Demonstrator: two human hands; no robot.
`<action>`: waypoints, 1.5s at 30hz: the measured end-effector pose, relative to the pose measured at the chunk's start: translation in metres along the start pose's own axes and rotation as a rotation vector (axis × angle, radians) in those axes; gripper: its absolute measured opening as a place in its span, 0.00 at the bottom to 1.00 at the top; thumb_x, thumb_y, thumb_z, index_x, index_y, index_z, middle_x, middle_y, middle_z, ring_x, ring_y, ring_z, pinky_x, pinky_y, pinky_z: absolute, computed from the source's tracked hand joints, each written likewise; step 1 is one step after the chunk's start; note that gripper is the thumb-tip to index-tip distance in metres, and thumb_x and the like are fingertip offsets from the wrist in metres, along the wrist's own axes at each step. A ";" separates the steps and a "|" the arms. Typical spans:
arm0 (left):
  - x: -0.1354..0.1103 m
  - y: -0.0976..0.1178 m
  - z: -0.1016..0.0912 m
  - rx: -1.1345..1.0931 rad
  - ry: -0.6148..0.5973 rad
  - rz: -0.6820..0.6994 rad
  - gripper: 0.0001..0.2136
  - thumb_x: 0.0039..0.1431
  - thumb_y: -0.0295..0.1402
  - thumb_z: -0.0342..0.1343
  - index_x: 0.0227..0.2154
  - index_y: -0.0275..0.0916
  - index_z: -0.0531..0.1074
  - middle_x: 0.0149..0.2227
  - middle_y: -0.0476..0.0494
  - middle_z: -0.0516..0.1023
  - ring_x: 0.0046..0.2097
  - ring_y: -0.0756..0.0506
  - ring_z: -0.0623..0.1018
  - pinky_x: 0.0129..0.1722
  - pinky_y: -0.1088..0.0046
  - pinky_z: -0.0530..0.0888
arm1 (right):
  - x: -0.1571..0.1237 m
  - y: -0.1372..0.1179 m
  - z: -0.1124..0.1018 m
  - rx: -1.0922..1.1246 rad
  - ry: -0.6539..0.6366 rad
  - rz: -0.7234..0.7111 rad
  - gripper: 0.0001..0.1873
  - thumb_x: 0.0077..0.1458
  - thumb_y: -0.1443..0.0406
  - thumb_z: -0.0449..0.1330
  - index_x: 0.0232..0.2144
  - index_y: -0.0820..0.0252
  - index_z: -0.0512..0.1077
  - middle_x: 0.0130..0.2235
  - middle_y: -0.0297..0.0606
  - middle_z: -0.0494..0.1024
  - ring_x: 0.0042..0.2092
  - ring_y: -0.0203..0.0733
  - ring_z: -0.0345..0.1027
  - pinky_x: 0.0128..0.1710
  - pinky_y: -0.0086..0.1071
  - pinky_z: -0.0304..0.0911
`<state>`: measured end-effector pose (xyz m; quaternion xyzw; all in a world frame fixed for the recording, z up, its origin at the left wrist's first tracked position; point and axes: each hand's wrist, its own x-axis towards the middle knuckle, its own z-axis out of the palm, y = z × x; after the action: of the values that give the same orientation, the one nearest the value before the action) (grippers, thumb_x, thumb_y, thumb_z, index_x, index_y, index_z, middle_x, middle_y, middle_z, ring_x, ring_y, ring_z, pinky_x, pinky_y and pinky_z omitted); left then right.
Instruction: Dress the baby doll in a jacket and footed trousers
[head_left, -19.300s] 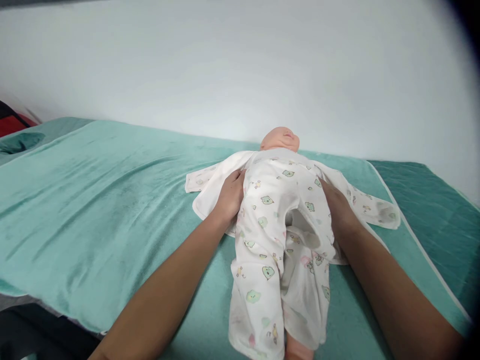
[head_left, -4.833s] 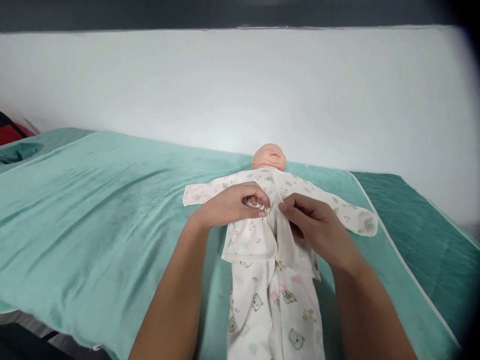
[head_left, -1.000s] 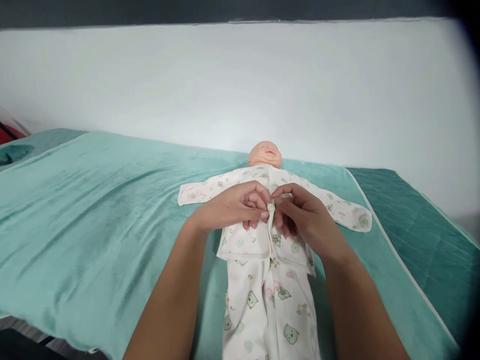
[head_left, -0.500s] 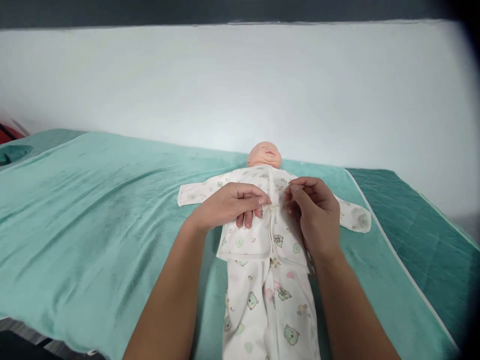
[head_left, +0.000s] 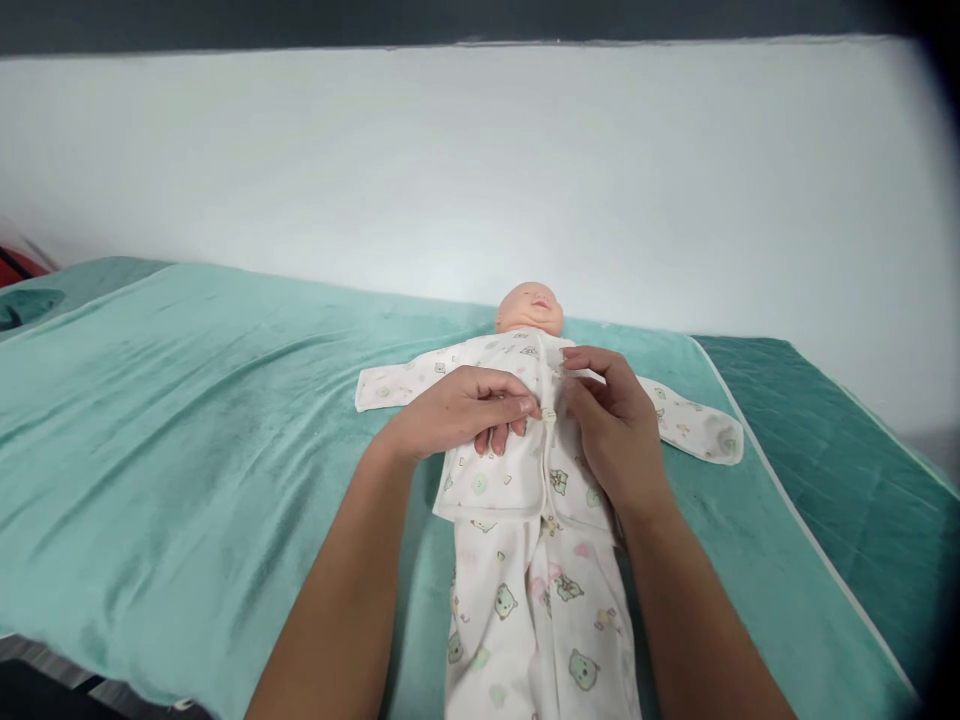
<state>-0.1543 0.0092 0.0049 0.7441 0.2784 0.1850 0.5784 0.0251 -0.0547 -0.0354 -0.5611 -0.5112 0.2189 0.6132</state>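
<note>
Left hand [head_left: 466, 408]: can't tell if that grip's got any jacket [head_left: 491, 485]. Right hand [head_left: 621, 425]: grip's apart (hides some sleeve [head_left: 701, 428]). Trousers [head_left: 501, 620] get cut off.

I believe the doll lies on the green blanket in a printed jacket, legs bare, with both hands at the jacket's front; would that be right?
The legs are not bare: the head view shows printed trousers over them. The doll lies on the green blanket in a printed jacket, left hand and right hand at its front.
</note>
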 end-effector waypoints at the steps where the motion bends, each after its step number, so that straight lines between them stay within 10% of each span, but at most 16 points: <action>1: 0.001 -0.001 0.001 -0.007 0.003 0.007 0.13 0.63 0.42 0.53 0.34 0.37 0.76 0.26 0.48 0.74 0.24 0.53 0.72 0.22 0.78 0.69 | 0.000 0.002 0.000 -0.025 -0.003 0.010 0.09 0.58 0.65 0.56 0.42 0.50 0.70 0.55 0.36 0.72 0.47 0.42 0.69 0.48 0.39 0.63; 10: 0.027 -0.016 0.019 0.291 0.549 0.359 0.12 0.66 0.34 0.49 0.47 0.43 0.74 0.53 0.44 0.75 0.56 0.44 0.72 0.55 0.66 0.70 | 0.001 0.013 -0.001 -0.164 -0.062 0.057 0.18 0.61 0.58 0.55 0.54 0.48 0.68 0.59 0.38 0.70 0.58 0.48 0.63 0.56 0.45 0.60; 17: 0.059 -0.026 0.011 0.407 0.414 0.321 0.18 0.69 0.35 0.41 0.56 0.43 0.70 0.61 0.45 0.71 0.62 0.44 0.68 0.63 0.64 0.63 | 0.024 0.015 0.009 -0.353 -0.184 -0.134 0.22 0.65 0.55 0.50 0.57 0.52 0.68 0.61 0.41 0.70 0.63 0.50 0.59 0.63 0.48 0.52; 28: 0.054 -0.050 0.004 0.482 0.554 0.325 0.20 0.70 0.36 0.38 0.56 0.40 0.70 0.60 0.43 0.73 0.61 0.45 0.70 0.63 0.66 0.63 | 0.038 0.039 -0.003 -0.274 -0.186 -0.089 0.24 0.64 0.50 0.49 0.57 0.49 0.69 0.62 0.38 0.69 0.63 0.49 0.59 0.64 0.48 0.52; 36: -0.030 -0.099 -0.024 1.053 0.731 -0.041 0.26 0.62 0.27 0.45 0.63 0.42 0.61 0.68 0.42 0.60 0.69 0.38 0.58 0.67 0.48 0.51 | 0.008 0.104 -0.080 -0.868 -0.036 -0.133 0.31 0.64 0.52 0.47 0.62 0.64 0.63 0.66 0.52 0.62 0.67 0.56 0.52 0.66 0.53 0.46; 45: -0.057 -0.118 -0.058 0.983 0.824 -0.297 0.27 0.61 0.23 0.42 0.63 0.37 0.63 0.65 0.39 0.65 0.66 0.40 0.64 0.66 0.56 0.57 | -0.053 0.108 -0.162 -1.190 -0.036 0.179 0.36 0.64 0.50 0.44 0.66 0.65 0.56 0.66 0.54 0.60 0.66 0.61 0.54 0.63 0.53 0.50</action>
<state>-0.2571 0.0379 -0.0909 0.7434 0.6291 0.2243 0.0366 0.1792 -0.1450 -0.1292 -0.8449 -0.5071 -0.0446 0.1642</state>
